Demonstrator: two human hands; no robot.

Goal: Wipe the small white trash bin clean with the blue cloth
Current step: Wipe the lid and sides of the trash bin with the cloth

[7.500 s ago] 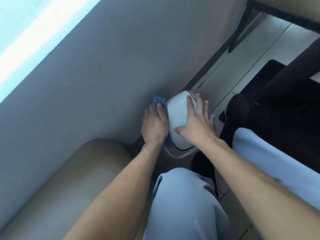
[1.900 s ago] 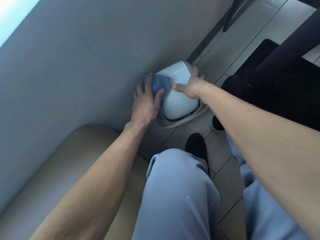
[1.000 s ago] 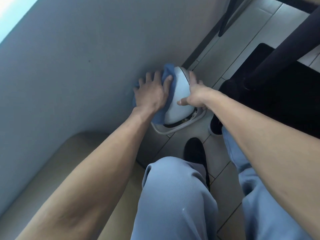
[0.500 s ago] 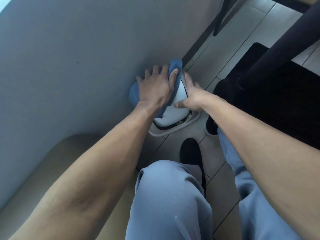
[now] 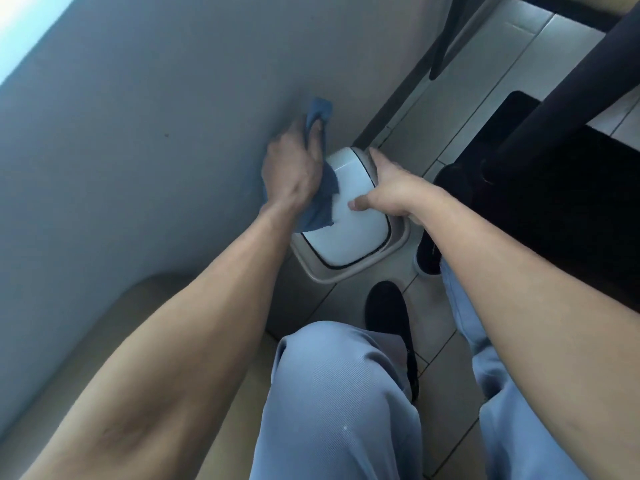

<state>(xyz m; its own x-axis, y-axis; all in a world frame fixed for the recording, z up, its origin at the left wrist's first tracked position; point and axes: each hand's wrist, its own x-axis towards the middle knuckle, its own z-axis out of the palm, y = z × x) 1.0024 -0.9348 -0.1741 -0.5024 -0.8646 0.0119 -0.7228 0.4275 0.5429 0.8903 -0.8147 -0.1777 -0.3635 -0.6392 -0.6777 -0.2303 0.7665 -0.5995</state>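
Note:
The small white trash bin [image 5: 349,216] with a domed swing lid stands on the tiled floor against the wall. My left hand [image 5: 294,168] grips the blue cloth [image 5: 320,199] at the bin's left side, between bin and wall. A corner of the cloth sticks up above my fingers and another hangs over the lid. My right hand [image 5: 391,192] holds the bin's right side, thumb on the lid and fingers around the far rim.
The grey wall [image 5: 156,133] runs along the left. A beige cushioned seat [image 5: 121,341] lies at lower left. Dark furniture [image 5: 554,202] and a table leg [image 5: 571,71] stand to the right. My knees and black shoes [image 5: 391,323] are just before the bin.
My left hand has slid with the cloth off the top of the lid to the bin's left side, uncovering the lid. My right hand stays on the bin's right side.

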